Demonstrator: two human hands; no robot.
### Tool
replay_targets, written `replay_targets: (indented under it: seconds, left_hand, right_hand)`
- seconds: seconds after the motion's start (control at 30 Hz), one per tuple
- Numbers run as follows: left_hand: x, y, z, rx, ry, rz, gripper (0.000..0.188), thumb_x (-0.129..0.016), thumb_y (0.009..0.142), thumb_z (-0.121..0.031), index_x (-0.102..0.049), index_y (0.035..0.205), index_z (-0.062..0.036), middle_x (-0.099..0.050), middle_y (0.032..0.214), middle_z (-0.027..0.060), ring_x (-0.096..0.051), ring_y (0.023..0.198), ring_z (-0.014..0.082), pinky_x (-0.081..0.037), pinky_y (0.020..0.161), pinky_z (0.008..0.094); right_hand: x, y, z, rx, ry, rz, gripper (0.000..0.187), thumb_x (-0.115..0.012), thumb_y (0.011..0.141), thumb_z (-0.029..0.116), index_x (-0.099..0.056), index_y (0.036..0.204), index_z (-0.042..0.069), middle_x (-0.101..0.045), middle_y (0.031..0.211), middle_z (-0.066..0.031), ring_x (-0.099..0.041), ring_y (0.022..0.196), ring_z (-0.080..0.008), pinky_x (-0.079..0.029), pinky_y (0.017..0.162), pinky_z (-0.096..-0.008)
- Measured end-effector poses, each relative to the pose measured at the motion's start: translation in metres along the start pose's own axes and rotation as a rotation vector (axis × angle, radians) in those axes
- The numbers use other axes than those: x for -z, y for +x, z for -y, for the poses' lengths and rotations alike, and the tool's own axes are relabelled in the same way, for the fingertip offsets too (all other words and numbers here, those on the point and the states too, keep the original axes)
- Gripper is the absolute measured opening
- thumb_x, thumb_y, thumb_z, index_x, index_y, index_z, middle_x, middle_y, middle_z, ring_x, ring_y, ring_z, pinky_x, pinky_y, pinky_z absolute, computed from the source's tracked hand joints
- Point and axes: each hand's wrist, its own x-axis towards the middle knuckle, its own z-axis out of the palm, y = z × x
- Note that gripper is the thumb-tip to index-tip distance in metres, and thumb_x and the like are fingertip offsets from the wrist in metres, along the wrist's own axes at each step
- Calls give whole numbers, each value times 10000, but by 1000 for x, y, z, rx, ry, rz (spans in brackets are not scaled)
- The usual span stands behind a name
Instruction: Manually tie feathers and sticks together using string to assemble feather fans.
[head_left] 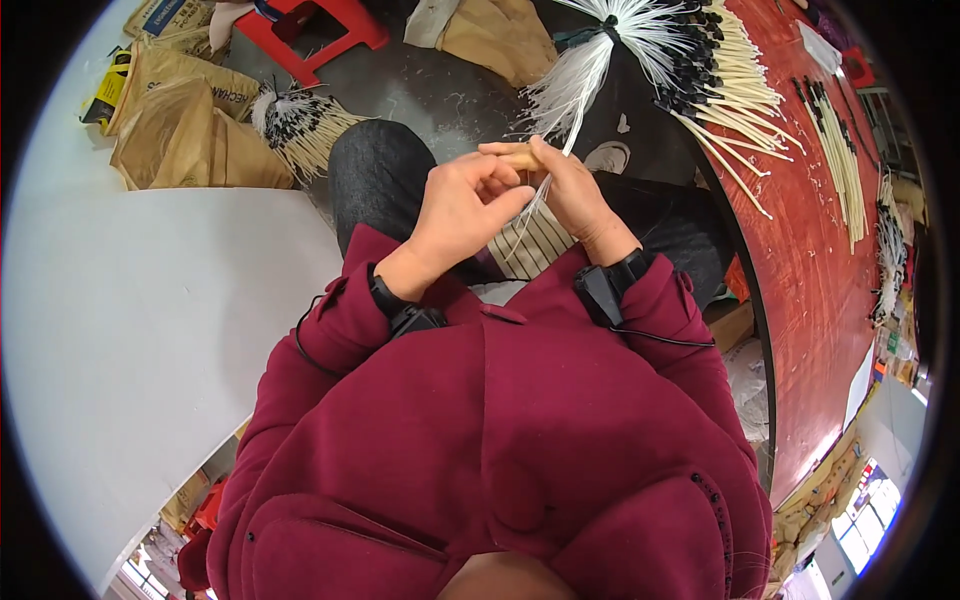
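Two bare hands show, the left hand [455, 215] and the right hand [575, 190], together pinching one short tan stick [522, 157]. One black wrist band [385, 297] sits on each forearm, two in all. One red plastic stool [315, 30] stands on the floor. Three brown paper sacks [190, 135] lie nearby. The pale sticks on the one reddish-brown worktop [810, 270] are too many to count.

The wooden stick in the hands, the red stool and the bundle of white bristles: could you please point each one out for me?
wooden stick [522, 157]: head view, on the tan end showing between the fingers.
red stool [345, 22]: head view, on its seat top.
bundle of white bristles [640, 30]: head view, on the fanned white strands.
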Motion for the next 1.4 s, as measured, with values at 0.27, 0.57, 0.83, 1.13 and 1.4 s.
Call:
replay_targets:
  seconds: [0.27, 0.57, 0.83, 1.13, 1.4]
  left_hand:
    - [-24, 9, 20, -56, 144, 47, 210, -699, 800, -193, -663, 862, 5, -639, 698, 36, -584, 590, 86, -460, 529, 220]
    - [-8, 12, 17, 397, -491, 259, 186, -596, 895, -180, -643, 954, -9, -665, 822, 52, -598, 670, 80, -466, 586, 196]
    - [3, 9, 7, 533, -565, 272, 204, -567, 918, -182, -607, 1022, -11, -663, 862, 80, -635, 718, 109, -494, 617, 205]
    - [9, 6, 16, 457, -411, 297, 214, -567, 920, -229, -593, 979, -25, -661, 895, 96, -638, 748, 109, -495, 632, 203]
    - [15, 8, 21, 391, -382, 152, 162, -594, 900, -208, -605, 889, -46, -613, 799, 0, -539, 680, 43, -417, 579, 163]
  right_hand:
    - [-4, -3, 4, 71, 92, -7, 539, -240, 997, 321, -650, 1072, -20, -593, 1203, -108, -561, 930, -172, -437, 874, -306]
    - [2, 0, 10, 97, 277, -125, 593, -321, 978, 446, -670, 1025, -32, -626, 1115, -111, -544, 846, -135, -427, 823, -281]
    - [10, 1, 11, 18, -42, -218, 464, -456, 956, 357, -711, 900, -26, -654, 777, -57, -527, 763, -124, -423, 786, -278]
    - [11, 0, 12, -8, -116, -215, 484, -446, 957, 350, -708, 857, -45, -646, 753, -76, -536, 755, -126, -417, 766, -267]
    - [10, 3, 5, -44, -130, -279, 475, -457, 957, 333, -706, 806, -42, -625, 646, -49, -552, 633, -110, -441, 684, -252]
